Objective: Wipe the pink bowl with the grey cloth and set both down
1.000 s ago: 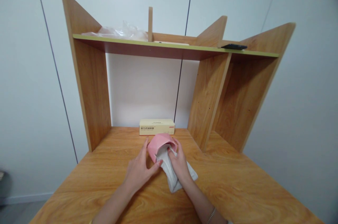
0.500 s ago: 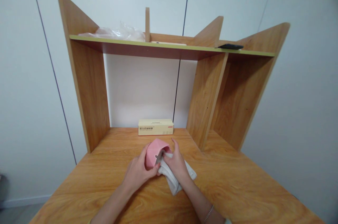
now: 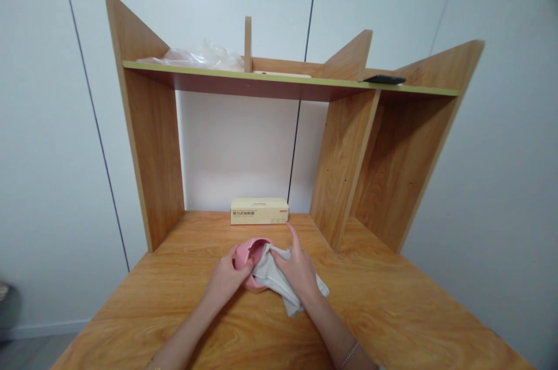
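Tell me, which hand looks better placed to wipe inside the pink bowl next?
Probably the right hand: it holds the pale cloth right at the opening of the pink bowl, while the left hand grips the bowl.

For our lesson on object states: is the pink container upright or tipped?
Tipped: the pink container has its opening turned sideways, toward the pale cloth and right hand, rather than straight up.
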`<action>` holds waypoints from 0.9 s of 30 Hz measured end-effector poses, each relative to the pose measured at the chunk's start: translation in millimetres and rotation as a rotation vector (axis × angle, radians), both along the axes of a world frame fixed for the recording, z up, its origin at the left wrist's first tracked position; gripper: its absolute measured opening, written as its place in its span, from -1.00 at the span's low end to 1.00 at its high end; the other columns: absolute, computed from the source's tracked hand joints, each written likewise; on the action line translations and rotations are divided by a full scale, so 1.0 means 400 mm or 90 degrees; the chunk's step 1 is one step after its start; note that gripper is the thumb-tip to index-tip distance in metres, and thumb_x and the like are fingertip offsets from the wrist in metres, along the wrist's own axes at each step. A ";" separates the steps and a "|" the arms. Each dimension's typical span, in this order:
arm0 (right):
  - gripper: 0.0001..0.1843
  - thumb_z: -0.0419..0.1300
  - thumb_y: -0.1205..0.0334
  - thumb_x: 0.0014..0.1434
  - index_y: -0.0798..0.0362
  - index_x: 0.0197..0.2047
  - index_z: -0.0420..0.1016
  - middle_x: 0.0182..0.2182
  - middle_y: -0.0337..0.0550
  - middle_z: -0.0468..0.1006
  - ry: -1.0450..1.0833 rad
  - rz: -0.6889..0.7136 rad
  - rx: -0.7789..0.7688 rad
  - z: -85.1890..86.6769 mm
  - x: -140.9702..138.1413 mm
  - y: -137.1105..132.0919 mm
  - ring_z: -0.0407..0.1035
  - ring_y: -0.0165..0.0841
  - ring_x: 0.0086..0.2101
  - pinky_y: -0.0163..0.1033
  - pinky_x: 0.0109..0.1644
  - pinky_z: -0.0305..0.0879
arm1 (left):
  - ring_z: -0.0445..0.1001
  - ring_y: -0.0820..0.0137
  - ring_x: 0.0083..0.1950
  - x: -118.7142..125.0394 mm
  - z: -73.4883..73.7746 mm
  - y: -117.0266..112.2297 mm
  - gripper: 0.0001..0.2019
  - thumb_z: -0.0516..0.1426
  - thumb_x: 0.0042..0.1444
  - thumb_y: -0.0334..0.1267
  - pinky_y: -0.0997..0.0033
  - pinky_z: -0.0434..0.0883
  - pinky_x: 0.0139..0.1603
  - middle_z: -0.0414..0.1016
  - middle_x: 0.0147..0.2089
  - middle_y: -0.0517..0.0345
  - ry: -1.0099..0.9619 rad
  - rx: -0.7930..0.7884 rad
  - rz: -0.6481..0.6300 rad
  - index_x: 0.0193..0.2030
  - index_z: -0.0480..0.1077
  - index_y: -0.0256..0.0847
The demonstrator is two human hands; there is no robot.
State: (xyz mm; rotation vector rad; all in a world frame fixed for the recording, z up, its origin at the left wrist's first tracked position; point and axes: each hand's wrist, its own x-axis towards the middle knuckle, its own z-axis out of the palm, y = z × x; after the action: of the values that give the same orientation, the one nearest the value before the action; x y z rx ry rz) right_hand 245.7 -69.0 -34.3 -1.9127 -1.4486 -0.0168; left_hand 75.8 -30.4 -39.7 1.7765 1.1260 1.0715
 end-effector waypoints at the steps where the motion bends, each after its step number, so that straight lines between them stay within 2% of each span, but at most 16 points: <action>1: -0.31 0.06 -0.02 0.02 0.04 0.18 -0.01 -0.55 -0.23 0.44 0.014 0.000 0.000 -0.002 0.004 0.003 0.39 -0.24 -0.44 -0.29 -0.42 0.11 | 0.46 0.28 -0.26 0.001 -0.007 0.008 -0.60 0.11 -0.14 -0.15 0.41 0.35 -0.28 0.51 -0.27 0.03 -0.046 -0.042 0.007 -0.15 0.36 -0.31; 4: -0.41 0.06 0.00 0.02 0.02 0.11 0.10 -0.48 -0.20 0.46 0.069 -0.007 -0.004 -0.015 0.025 0.016 0.38 -0.27 -0.42 -0.31 -0.41 0.12 | 0.42 0.37 -0.55 0.002 -0.024 0.024 -0.66 0.07 -0.11 -0.06 0.47 0.30 -0.55 0.48 -0.54 0.12 -0.089 -0.111 0.028 -0.32 0.38 -0.32; 6: -0.51 0.05 0.03 0.04 0.01 0.03 0.19 -0.44 -0.19 0.48 0.097 -0.017 -0.015 -0.027 0.045 0.023 0.38 -0.29 -0.39 -0.31 -0.39 0.13 | 0.26 0.46 -0.75 -0.001 -0.029 0.027 -0.64 0.03 -0.10 0.01 0.51 0.18 -0.70 0.33 -0.73 0.24 -0.092 -0.138 0.037 -0.44 0.36 -0.31; 8: -0.60 0.04 0.06 0.05 0.02 -0.04 0.25 -0.39 -0.17 0.49 0.096 -0.035 -0.040 -0.036 0.066 0.027 0.38 -0.30 -0.34 -0.31 -0.35 0.14 | 0.13 0.52 -0.83 -0.005 -0.030 0.027 -0.60 0.01 -0.11 0.08 0.54 0.09 -0.76 0.20 -0.83 0.33 -0.108 -0.165 0.041 -0.50 0.33 -0.29; 14: -0.76 0.04 0.11 0.03 0.03 -0.25 0.38 -0.30 -0.09 0.49 -0.005 -0.088 -0.129 -0.027 0.115 0.024 0.33 -0.23 -0.21 -0.24 -0.26 0.13 | 0.07 0.55 -0.84 -0.016 -0.040 0.045 -0.53 0.02 -0.19 0.19 0.58 0.00 -0.78 0.09 -0.89 0.37 -0.181 -0.221 0.045 -0.53 0.29 -0.27; 18: -0.81 0.01 0.20 0.03 0.02 -0.41 0.44 -0.36 -0.09 0.51 -0.034 -0.070 -0.176 -0.016 0.125 0.017 0.36 -0.25 -0.29 -0.26 -0.33 0.11 | 0.02 0.57 -0.85 -0.018 -0.058 0.067 -0.52 -0.01 -0.21 0.24 0.59 -0.05 -0.79 0.05 -0.90 0.37 -0.233 -0.251 0.052 -0.61 0.21 -0.22; 23: -0.83 0.05 0.25 -0.02 0.03 -0.51 0.45 -0.49 -0.18 0.51 -0.013 0.029 -0.200 -0.029 0.077 0.005 0.36 -0.36 -0.41 -0.35 -0.43 0.06 | 0.06 0.58 -0.82 -0.024 -0.062 0.075 -0.51 0.00 -0.22 0.26 0.59 0.01 -0.77 0.10 -0.87 0.36 -0.290 -0.264 0.057 -0.62 0.16 -0.20; 25: -0.82 0.10 0.18 -0.04 0.04 -0.57 0.44 -0.58 -0.24 0.48 -0.002 0.086 -0.215 -0.032 0.046 0.000 0.33 -0.41 -0.50 -0.38 -0.48 0.04 | 0.06 0.58 -0.82 -0.027 -0.059 0.074 -0.51 0.00 -0.23 0.27 0.59 0.03 -0.76 0.10 -0.86 0.37 -0.306 -0.262 0.059 -0.63 0.15 -0.19; 27: -0.70 0.12 0.05 -0.05 0.07 -0.64 0.40 -0.68 -0.27 0.42 0.020 0.164 -0.233 -0.021 0.019 -0.001 0.27 -0.45 -0.58 -0.39 -0.53 0.01 | 0.05 0.59 -0.82 -0.028 -0.056 0.073 -0.50 -0.02 -0.22 0.28 0.58 0.04 -0.76 0.09 -0.86 0.38 -0.316 -0.258 0.060 -0.63 0.13 -0.19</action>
State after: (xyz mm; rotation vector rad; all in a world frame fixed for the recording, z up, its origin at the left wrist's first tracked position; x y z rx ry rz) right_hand 253.5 -69.3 -42.6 -1.9769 -1.7602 0.4224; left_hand 64.8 -1.4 -62.2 1.0745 1.0275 1.1583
